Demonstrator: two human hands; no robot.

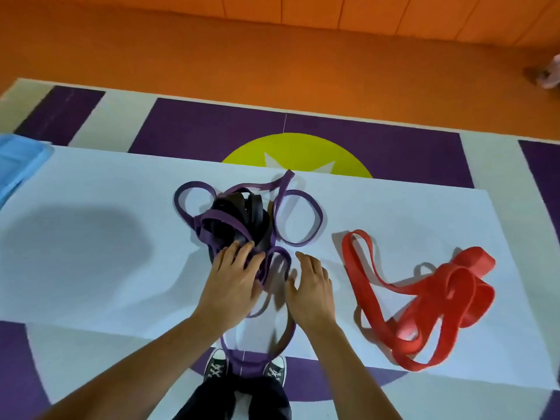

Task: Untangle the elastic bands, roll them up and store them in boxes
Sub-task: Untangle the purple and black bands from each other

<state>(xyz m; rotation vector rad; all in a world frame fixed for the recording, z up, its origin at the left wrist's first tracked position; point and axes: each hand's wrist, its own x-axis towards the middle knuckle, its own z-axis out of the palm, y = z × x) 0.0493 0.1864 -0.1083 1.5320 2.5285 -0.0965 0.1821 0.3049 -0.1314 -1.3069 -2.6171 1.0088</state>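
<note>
A tangle of purple and black bands (242, 221) lies at the centre of the white table (91, 253). The left hand (231, 283) rests on its near edge, fingers spread straight. The right hand (310, 286) is just beside it, fingers relaxed and holding nothing. A red band (424, 301) lies loose at the right, apart from the tangle.

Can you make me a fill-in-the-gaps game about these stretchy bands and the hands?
1. The lone band lying to the right of the tangle is ____.
2. The left hand touches a tangle of purple and ____ bands.
3. The thing at the left edge of the white sheet is light ____.

Missing words: red; black; blue.
</note>
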